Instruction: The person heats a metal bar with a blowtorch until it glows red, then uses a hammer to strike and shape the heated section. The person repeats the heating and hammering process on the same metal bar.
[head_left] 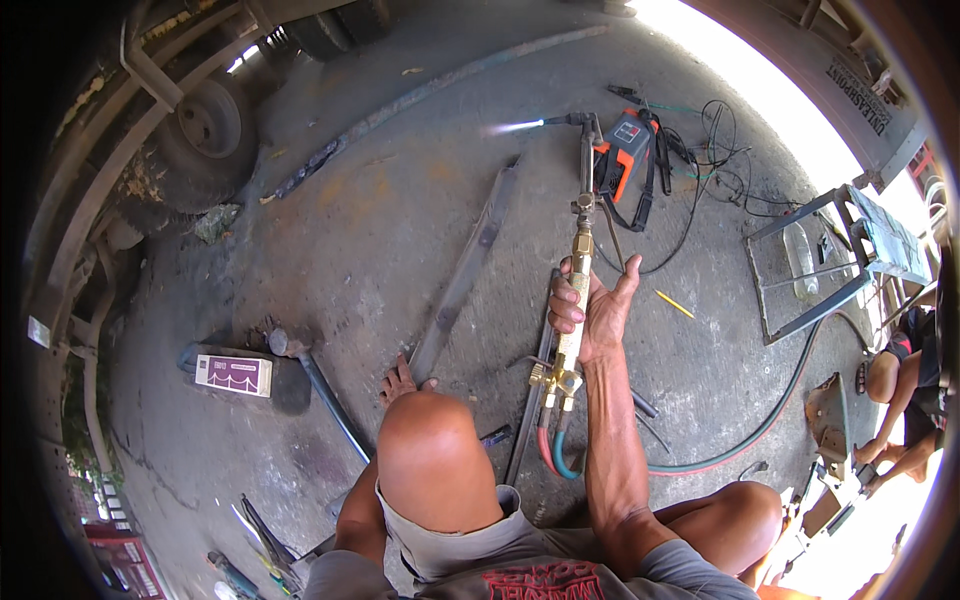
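My right hand (598, 312) is wrapped round the brass handle of a cutting torch (572, 340), its thumb raised along the side. The torch points away from me, and its head is bent to the left. A bluish-white flame (515, 128) burns at the tip, over the floor. Red and teal hoses (556, 452) join the torch's near end. Partly hidden behind my knee, my left hand (402, 382) is at the near end of a long flat metal bar (465, 265), with fingers on its left side and thumb on its right. The bar lies slanting on the concrete.
An orange and grey machine (630, 145) with tangled cables stands beyond the torch. Left are a hammer (310, 375) and a purple-white box (233, 375) on a dark cylinder. A metal stand (800, 260) holds a plastic bottle. Another person (890, 400) crouches at right; a truck wheel (208, 120) is far left.
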